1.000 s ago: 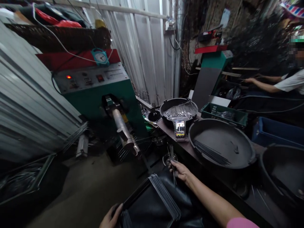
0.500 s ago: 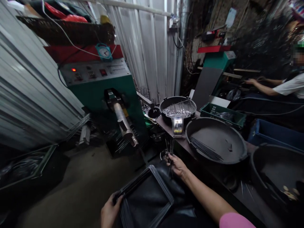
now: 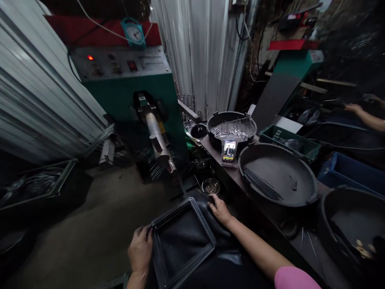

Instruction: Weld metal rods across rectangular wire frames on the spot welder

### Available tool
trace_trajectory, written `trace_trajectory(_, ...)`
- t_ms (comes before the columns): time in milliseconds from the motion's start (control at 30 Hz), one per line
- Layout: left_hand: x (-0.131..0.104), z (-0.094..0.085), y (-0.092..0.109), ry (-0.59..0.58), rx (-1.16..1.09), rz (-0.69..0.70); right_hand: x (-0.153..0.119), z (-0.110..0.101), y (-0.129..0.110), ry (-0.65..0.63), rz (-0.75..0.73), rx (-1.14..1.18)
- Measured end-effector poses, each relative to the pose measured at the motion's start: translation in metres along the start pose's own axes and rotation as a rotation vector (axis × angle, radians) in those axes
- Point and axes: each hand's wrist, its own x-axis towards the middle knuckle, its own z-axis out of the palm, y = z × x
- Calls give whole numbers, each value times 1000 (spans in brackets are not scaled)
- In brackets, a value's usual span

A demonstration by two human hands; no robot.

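A stack of square wire frames (image 3: pixel 202 216) lies across my lap on a black apron (image 3: pixel 230 257). My left hand (image 3: pixel 140 245) is closed on the stack's left corner, with the thumb along its edge. Beyond the far right side of the frames, my right hand (image 3: pixel 220 209) pinches a few thin metal rods (image 3: pixel 201 187) that point away to the upper left. How many rods it holds is hard to tell. Just past the fingertips sits a small metal bowl (image 3: pixel 211 186) with small pieces in it. The welding machine (image 3: pixel 126 94) with its protruding arm (image 3: pixel 158 140) stands ahead.
On the bench at right are a round pan of wire pieces (image 3: pixel 254 124), a phone (image 3: pixel 229 151), a pan with dark rods (image 3: pixel 313 180) and another pan (image 3: pixel 326 208). A green crate (image 3: pixel 314 151) and blue bin (image 3: pixel 333 168) stand behind. A co-worker's arm (image 3: pixel 368 116) shows at far right.
My right hand has lowered slightly, and its rods have swung from upright to slanting left. My left hand keeps hold of the frames. The view has tilted down.
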Motion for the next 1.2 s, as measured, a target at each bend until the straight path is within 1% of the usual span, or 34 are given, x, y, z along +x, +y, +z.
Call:
trace_trajectory(67,-2,-3,0,8,16,-10,0,1,5,-39,-35,-57)
trace_trajectory(167,-4,-10,-1,15,-19,-42,3,-2,3,-57,-89,-94)
trace_trajectory(267,-4,-16,2,-6,-207,-112,6,-7,-7,-66,-107,-90)
trace_trajectory(333,-4,-17,5,-74,-407,-234,6,-10,-17,-97,-128,-90)
trace_trajectory(400,-4,-15,8,-139,-613,-403,5,-13,-30,-145,-176,-105)
trace_trajectory(500,-7,-12,7,-149,-842,-643,2,-18,-51,-234,-268,-144)
trace_trajectory(567,-9,-13,6,-145,-928,-744,-2,-20,-67,-304,-328,-165)
trace_trajectory(600,-8,-14,6,-150,-962,-761,-5,-20,-75,-346,-356,-170)
trace_trajectory(667,-4,-18,11,-161,-1042,-731,-12,-19,-90,-454,-414,-175)
trace_trajectory(733,7,-25,24,-153,-1127,-667,-18,-14,-103,-574,-473,-188)
trace_trajectory(800,22,-31,45,-120,-1194,-617,-23,-6,-112,-671,-520,-216)
trace_trajectory(867,41,-35,70,-110,-1271,-551,-25,2,-119,-728,-558,-245)
trace_trajectory(933,60,-36,91,-133,-1338,-494,-24,10,-121,-743,-590,-273)
trace_trajectory(1000,75,-34,105,-142,-1378,-460,-20,16,-122,-741,-615,-308)
trace_trajectory(1100,85,-30,116,-141,-1400,-454,-17,21,-122,-735,-624,-363)
trace_trajectory(1200,86,-26,119,-160,-1430,-431,-16,21,-123,-732,-605,-401)
